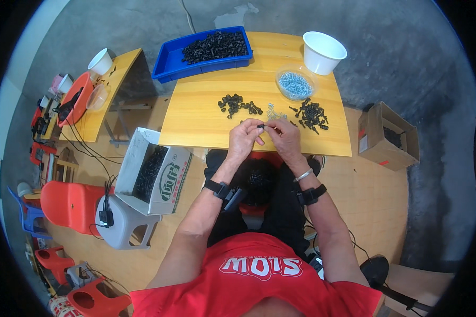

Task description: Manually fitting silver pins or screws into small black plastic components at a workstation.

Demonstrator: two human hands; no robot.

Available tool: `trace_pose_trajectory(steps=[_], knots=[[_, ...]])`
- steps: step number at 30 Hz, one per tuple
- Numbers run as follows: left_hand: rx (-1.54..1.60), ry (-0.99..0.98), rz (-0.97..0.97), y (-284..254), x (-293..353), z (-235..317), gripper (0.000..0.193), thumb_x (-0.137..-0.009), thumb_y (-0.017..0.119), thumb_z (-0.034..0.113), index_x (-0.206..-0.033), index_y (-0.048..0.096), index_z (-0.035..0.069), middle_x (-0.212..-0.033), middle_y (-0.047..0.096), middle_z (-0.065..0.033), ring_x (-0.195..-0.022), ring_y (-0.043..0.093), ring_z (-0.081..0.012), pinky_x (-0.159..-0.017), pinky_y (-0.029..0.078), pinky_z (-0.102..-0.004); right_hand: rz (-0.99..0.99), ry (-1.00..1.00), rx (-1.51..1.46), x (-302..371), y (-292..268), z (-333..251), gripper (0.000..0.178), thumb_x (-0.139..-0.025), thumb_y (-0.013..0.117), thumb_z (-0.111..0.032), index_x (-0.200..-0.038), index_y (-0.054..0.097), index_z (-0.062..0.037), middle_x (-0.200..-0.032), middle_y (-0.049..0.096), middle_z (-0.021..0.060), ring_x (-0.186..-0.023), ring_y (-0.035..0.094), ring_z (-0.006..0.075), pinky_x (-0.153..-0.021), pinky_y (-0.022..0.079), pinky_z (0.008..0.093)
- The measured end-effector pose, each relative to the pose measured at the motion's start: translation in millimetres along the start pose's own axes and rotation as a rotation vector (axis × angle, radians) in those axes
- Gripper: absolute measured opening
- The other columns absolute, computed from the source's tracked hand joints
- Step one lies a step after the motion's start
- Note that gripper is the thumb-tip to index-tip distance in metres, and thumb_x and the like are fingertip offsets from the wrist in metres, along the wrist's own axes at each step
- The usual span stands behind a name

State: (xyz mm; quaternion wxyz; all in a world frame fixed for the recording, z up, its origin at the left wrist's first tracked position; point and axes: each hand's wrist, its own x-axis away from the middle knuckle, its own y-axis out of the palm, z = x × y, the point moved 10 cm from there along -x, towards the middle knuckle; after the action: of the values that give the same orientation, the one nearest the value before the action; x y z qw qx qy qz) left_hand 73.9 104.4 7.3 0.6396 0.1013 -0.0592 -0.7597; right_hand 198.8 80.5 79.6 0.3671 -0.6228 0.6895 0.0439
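Small black part [261, 127] pinched betw. left hand [243, 140] and right hand [284, 138]: too small to ID, fingertips cover most of it. Clear dish [296, 84] contents: silvery fasteners, type not discernible. Cardboard box [388, 136] interior mostly in shadow. Black items in lap [256, 179] partly hidden by forearms.

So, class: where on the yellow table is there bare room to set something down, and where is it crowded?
Free: the table's left part, between the blue tray and the near edge, and the middle strip behind the black parts. Crowded: the right side, with white bowl, screw dish, right parts pile and both hands.
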Motion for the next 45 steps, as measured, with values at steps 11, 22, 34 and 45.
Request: trace_pose_trajectory(steps=[11,22,34,45], knots=[[0.034,-0.055,0.014,-1.7,4.6,8.9,0.013,-0.088,0.054,-0.001,-0.101,0.054,-0.002,-0.087,0.064,-0.0092,-0.062,0.062,-0.0137,-0.051,0.046,-0.0201,0.024,-0.118,0.062,4.2,4.6,-23.9,0.013,-0.081,0.058,-0.004,-0.092,0.065,-0.0046,-0.080,0.061,0.0113,-0.073,0.061,0.0281,-0.061,0.048,0.0337],[-0.008,-0.074,0.073,-19.5,18.6,9.9,0.014,-0.090,0.054,0.007,-0.103,0.052,0.002,-0.084,0.066,-0.0058,-0.059,0.065,-0.0113,-0.040,0.037,-0.0167,-0.071,-0.054,-0.008,0.4,24.2,-24.0,0.011,-0.081,0.059,-0.006,-0.089,0.066,-0.0033,-0.080,0.063,0.0113,-0.075,0.062,0.0276,-0.064,0.048,0.0339],[-0.038,-0.012,0.106,-32.4,28.6,18.8,0.014,-0.090,0.054,0.006,-0.104,0.052,0.002,-0.081,0.065,-0.0034,-0.057,0.062,-0.0082,-0.042,0.036,-0.0163,-0.128,0.033,-0.064,-1.1,46.5,-17.7,0.008,-0.080,0.061,-0.006,-0.086,0.065,-0.0034,-0.078,0.063,0.0125,-0.073,0.062,0.0282,-0.063,0.048,0.0339],[0.038,-0.006,0.186,-48.1,29.6,15.7,0.013,-0.089,0.056,0.006,-0.100,0.053,0.002,-0.085,0.067,-0.0078,-0.058,0.062,-0.0097,-0.043,0.039,-0.0166,-0.024,0.030,-0.054,-3.2,39.5,-14.8,0.011,-0.081,0.060,-0.007,-0.091,0.065,-0.0046,-0.078,0.062,0.0117,-0.072,0.062,0.0287,-0.063,0.048,0.0346]])
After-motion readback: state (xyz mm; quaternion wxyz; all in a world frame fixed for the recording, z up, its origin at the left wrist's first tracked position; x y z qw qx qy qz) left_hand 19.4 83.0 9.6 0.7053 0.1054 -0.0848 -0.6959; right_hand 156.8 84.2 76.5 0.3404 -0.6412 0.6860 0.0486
